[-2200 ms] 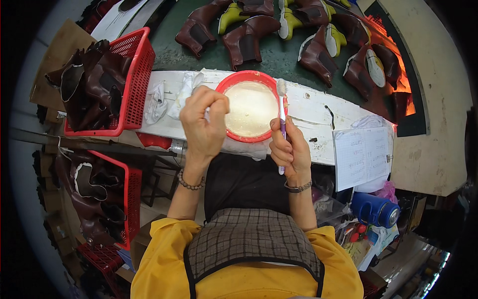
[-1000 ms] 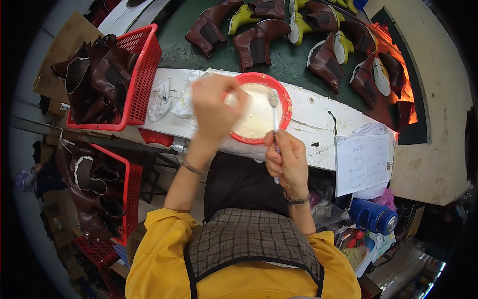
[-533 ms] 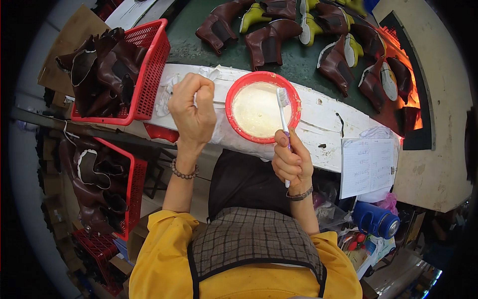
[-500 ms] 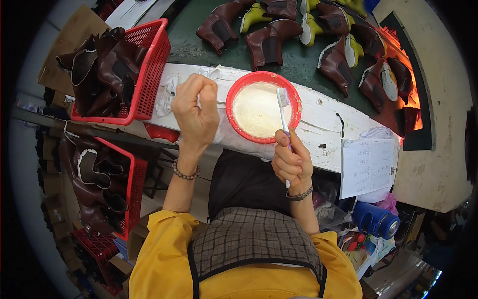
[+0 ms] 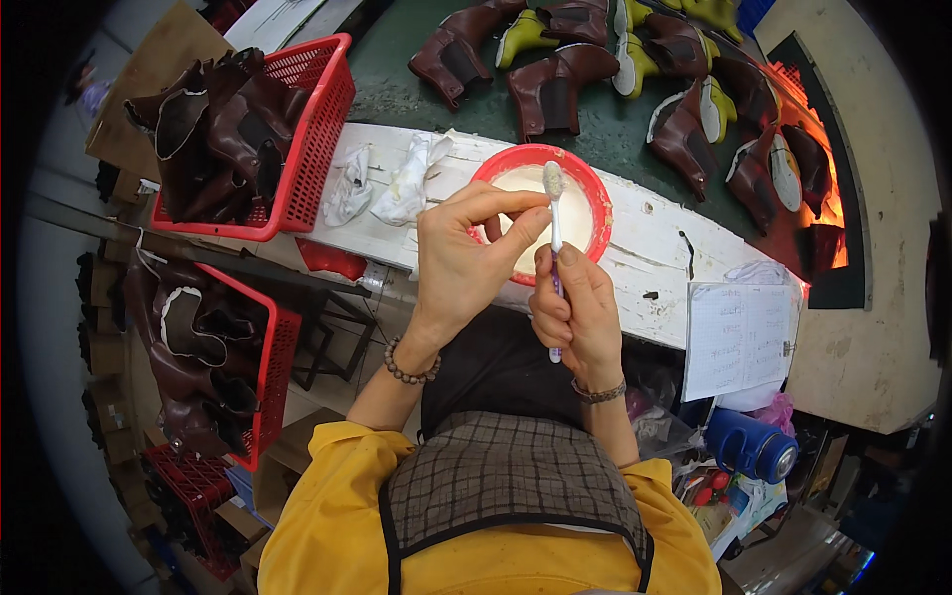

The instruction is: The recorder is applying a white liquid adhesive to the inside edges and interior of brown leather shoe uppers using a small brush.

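Observation:
My right hand (image 5: 580, 312) is closed around the purple-and-white handle of a toothbrush (image 5: 555, 223), held upright with its bristles at the top. My left hand (image 5: 471, 253) has its thumb and forefinger drawn together in a pinch right against the brush's neck, below the bristles. Whether anything sits between those fingertips is too small to tell. Behind both hands stands a red bowl (image 5: 599, 203) with pale cream-coloured liquid in it, partly covered by my fingers. Crumpled white tissues (image 5: 409, 183) lie on the white board (image 5: 650, 248), left of the bowl.
Maroon boots (image 5: 545, 94), some with yellow-green forms in them, stand on the green table (image 5: 387, 89). Red baskets (image 5: 315, 149) hold more boot uppers at left. An open notebook (image 5: 736, 337) and a blue flask (image 5: 749, 446) are at right. An orange glow (image 5: 835, 198) shows beyond.
My left hand has moved right from above the tissues, its fist loosening into a pinch at the brush's neck. The toothbrush has shifted slightly left, and a second tissue now shows fully.

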The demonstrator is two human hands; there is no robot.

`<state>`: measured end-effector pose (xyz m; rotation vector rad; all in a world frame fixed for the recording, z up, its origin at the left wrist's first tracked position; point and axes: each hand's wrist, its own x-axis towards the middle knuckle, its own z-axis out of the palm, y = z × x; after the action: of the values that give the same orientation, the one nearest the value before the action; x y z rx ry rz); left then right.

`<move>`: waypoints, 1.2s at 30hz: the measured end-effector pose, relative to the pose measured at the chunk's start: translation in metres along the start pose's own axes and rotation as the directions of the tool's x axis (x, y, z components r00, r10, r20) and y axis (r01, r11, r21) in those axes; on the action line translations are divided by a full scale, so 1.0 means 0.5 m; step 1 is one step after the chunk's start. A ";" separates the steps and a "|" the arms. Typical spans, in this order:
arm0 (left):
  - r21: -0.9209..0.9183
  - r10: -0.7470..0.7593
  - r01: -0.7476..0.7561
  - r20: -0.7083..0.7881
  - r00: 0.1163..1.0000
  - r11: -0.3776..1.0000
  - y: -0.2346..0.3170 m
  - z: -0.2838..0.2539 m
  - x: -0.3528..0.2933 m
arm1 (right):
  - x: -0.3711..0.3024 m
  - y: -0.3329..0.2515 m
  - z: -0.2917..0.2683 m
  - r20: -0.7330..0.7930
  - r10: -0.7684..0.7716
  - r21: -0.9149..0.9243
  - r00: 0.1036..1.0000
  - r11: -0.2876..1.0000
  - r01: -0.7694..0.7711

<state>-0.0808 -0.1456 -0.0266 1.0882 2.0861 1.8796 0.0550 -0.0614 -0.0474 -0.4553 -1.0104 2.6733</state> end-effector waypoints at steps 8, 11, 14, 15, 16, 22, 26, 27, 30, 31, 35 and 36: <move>-0.267 -0.234 0.224 -0.009 0.972 0.937 -0.017 -0.006 -0.006 | 0.021 0.040 0.039 -0.072 -0.376 -0.582 0.924 0.768 0.267; -0.337 -0.370 0.361 0.038 0.928 0.869 -0.035 -0.011 -0.011 | 0.031 0.060 0.016 -0.008 -0.570 -0.902 0.822 0.359 0.240; -0.460 -0.360 0.378 0.131 0.924 0.803 -0.056 -0.005 -0.011 | 0.011 0.048 0.036 0.019 -0.610 -0.958 0.792 0.215 0.189; -0.452 -0.368 0.399 0.160 0.916 0.798 -0.051 -0.018 -0.010 | 0.004 0.046 0.036 0.035 -0.587 -0.963 0.809 0.197 0.185; -0.443 -0.377 0.424 0.193 0.906 0.790 -0.048 -0.030 -0.008 | 0.005 0.045 0.036 0.046 -0.564 -0.968 0.824 0.178 0.176; -0.402 -0.353 0.303 -0.055 0.934 0.864 -0.058 -0.048 -0.026 | 0.023 0.049 0.073 0.211 -0.610 -0.947 0.764 0.065 0.314; 0.100 0.116 -0.079 -0.452 0.884 0.992 -0.071 -0.052 0.002 | 0.050 0.041 0.090 0.253 -0.639 -0.915 0.726 0.085 0.394; 0.119 0.138 -0.090 -0.501 0.855 0.989 -0.096 -0.068 0.014 | 0.047 0.035 0.089 0.223 -0.660 -0.928 0.717 0.082 0.364; 0.133 0.105 -0.014 -0.711 0.696 0.991 -0.164 -0.215 0.063 | 0.035 0.000 0.037 0.033 -0.587 -0.904 0.809 0.328 0.275; 0.188 0.132 -0.005 -0.669 0.732 0.982 -0.143 -0.244 0.062 | 0.038 -0.013 0.027 -0.025 -0.523 -0.836 0.852 0.478 0.269; 0.222 0.241 -0.142 -0.520 0.820 0.965 -0.098 -0.259 0.041 | 0.054 -0.048 -0.006 -0.036 -0.290 -0.462 0.956 0.853 0.241; 0.203 0.227 -0.143 -0.495 0.839 0.969 -0.095 -0.254 0.038 | 0.051 -0.049 -0.010 -0.031 -0.272 -0.380 0.962 0.893 0.240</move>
<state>-0.1831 -0.2365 -0.0357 0.9131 2.5264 2.3472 0.0365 -0.0319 -0.0394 -0.4622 -1.4512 2.2135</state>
